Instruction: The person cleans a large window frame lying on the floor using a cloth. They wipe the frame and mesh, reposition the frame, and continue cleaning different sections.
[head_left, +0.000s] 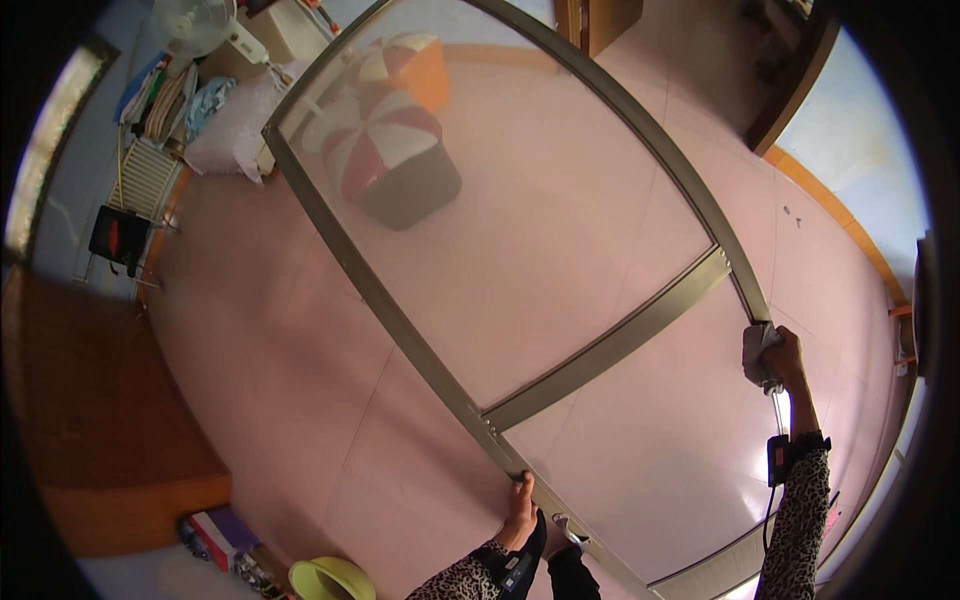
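A metal-framed glass door panel (600, 360) fills the middle of the view, with a crossbar between its two panes. My left hand (520, 510) grips the left stile below the crossbar, thumb on its face. Just below that hand is a curved silver handle (571, 529) on the frame. On the opposite stile, my right hand (786, 360) presses a bunched grey cloth (759, 352) around the metal. Both wrists carry black strapped devices. Part of the right stile is hidden behind the cloth, and the panel's lower end runs out of view.
Through the glass show round-topped stools (390, 142) with red and white segments. A fan (191, 26), a stuffed plastic bag (232, 135), a radiator (142, 176) and a black folding stool (120, 236) line the far left. Near my feet sits a yellow-green bucket (334, 579).
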